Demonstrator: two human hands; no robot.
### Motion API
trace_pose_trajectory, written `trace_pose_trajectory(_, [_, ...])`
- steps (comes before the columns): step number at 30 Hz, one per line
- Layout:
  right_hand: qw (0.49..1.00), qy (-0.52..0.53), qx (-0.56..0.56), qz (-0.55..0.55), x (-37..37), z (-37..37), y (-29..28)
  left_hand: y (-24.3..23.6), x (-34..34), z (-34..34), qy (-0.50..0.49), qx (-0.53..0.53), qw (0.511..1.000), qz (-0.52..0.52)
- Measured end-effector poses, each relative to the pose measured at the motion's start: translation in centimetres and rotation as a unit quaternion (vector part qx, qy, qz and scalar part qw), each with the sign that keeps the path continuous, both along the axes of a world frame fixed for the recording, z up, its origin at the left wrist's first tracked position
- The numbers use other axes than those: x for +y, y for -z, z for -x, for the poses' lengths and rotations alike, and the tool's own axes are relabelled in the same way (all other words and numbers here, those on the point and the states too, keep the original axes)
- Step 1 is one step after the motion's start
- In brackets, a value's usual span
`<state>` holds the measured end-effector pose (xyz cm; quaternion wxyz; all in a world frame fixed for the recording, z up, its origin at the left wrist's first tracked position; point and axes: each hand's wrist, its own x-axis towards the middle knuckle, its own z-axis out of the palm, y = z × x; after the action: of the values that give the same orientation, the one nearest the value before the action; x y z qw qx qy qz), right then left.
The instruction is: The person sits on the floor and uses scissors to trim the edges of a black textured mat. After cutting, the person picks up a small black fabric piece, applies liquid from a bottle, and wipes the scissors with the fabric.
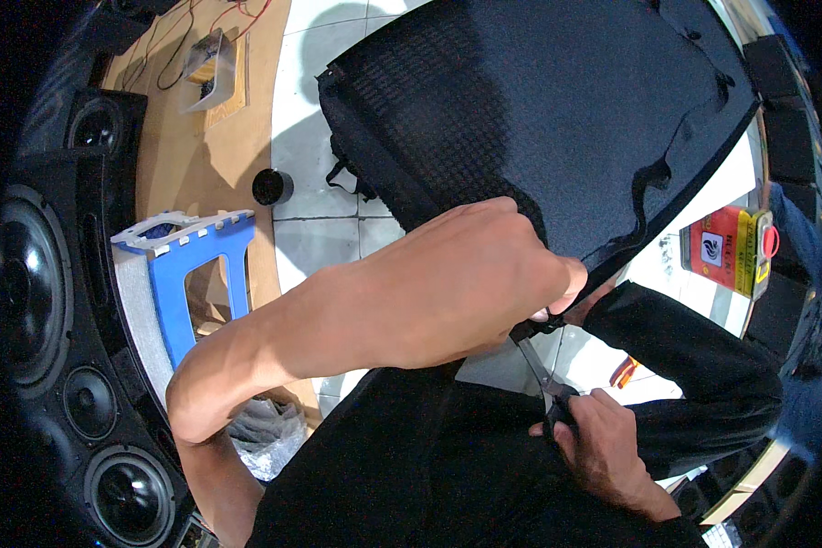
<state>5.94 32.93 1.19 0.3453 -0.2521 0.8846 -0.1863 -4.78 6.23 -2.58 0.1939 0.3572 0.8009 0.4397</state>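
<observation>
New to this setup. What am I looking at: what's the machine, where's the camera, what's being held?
There's no machine: these are a person's two bare hands. The single picture comes from the left of two head-worn fisheye cameras looking down, so straight edges bend near the rim. Picture left is the person's left.

The left hand grips the edge of a large black cloth piece, though it partly hides its own hold. The right hand holds scissors, blades toward that edge.

Below is a white tiled floor. Around it: a blue-and-white stool and black speakers at left, a red-and-yellow can at right.
</observation>
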Motion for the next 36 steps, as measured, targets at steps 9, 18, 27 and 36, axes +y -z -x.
trace_pose_trajectory(9, [1.000, -0.004, -0.003, -0.025, -0.5, 0.7, -0.4, 0.6, 0.4, 0.1, -0.039, 0.025, 0.998, -0.038])
trace_pose_trajectory(18, [0.998, 0.025, -0.048, -0.026, -0.3, 0.6, -0.5, 0.4, 0.2, 0.2, -0.071, -0.004, 0.996, -0.061])
trace_pose_trajectory(27, [0.981, 0.032, -0.179, -0.075, 2.8, 0.0, -2.0, -0.2, -0.2, 0.0, -0.114, -0.029, 0.992, -0.042])
trace_pose_trajectory(36, [0.936, 0.289, -0.138, 0.142, 6.3, -2.5, -0.9, -3.4, -1.0, 0.0, -0.096, 0.032, 0.993, 0.064])
